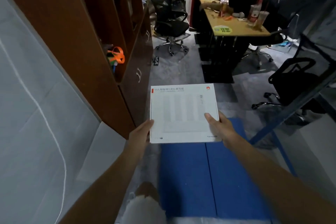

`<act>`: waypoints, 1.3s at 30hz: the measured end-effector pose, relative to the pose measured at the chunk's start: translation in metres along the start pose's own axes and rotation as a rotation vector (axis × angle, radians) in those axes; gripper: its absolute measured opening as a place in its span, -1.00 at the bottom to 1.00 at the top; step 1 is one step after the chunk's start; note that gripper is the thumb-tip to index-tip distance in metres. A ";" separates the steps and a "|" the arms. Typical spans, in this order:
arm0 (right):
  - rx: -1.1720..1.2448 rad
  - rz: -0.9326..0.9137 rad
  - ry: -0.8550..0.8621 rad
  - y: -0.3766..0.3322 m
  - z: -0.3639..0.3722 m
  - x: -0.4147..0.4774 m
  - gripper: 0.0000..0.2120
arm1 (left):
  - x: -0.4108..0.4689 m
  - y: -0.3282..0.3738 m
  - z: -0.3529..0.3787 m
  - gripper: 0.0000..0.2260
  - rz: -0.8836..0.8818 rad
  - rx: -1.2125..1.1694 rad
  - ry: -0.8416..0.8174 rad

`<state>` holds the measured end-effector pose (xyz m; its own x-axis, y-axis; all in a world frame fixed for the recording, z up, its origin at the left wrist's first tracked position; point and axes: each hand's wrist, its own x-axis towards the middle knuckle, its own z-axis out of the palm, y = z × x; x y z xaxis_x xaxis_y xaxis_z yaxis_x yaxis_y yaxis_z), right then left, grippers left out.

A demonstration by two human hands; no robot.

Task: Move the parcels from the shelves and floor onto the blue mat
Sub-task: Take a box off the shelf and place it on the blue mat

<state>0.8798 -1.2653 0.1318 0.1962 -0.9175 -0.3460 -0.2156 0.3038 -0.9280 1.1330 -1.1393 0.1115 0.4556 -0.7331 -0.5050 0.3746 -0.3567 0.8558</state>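
Note:
A flat white box parcel (182,112) with red print along its top edge is held level in front of me, above the far end of the blue mat (212,178) on the floor. My left hand (141,133) grips the box's lower left edge. My right hand (219,126) holds the lower right corner, thumb lying on the top face. The mat has a seam down its middle, and the part I can see has nothing on it. The fingers under the box are hidden.
A brown shelf unit (101,38) with orange items stands to the left. Black office chairs (171,23) and a cluttered wooden desk (234,23) fill the back. A blue metal frame (283,129) borders the mat on the right. My knee (145,205) is at the bottom.

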 end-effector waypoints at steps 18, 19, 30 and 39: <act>-0.080 0.242 0.157 0.069 0.081 0.381 -0.60 | 0.406 0.002 0.072 -0.75 -0.086 0.449 -0.058; -0.085 0.248 0.147 0.090 0.084 0.400 -0.61 | 0.423 -0.017 0.072 -0.76 -0.108 0.451 -0.035; -0.146 0.456 0.186 0.399 0.085 0.524 -0.66 | 0.583 -0.311 0.070 -0.86 -0.326 0.472 -0.016; -0.217 0.498 0.168 0.496 0.095 0.575 -0.65 | 0.637 -0.400 0.071 -0.86 -0.300 0.500 0.019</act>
<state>0.9765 -1.6178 -0.5407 -0.1311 -0.7104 -0.6915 -0.4382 0.6672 -0.6023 1.2163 -1.5044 -0.5450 0.4051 -0.5490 -0.7311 0.0647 -0.7804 0.6219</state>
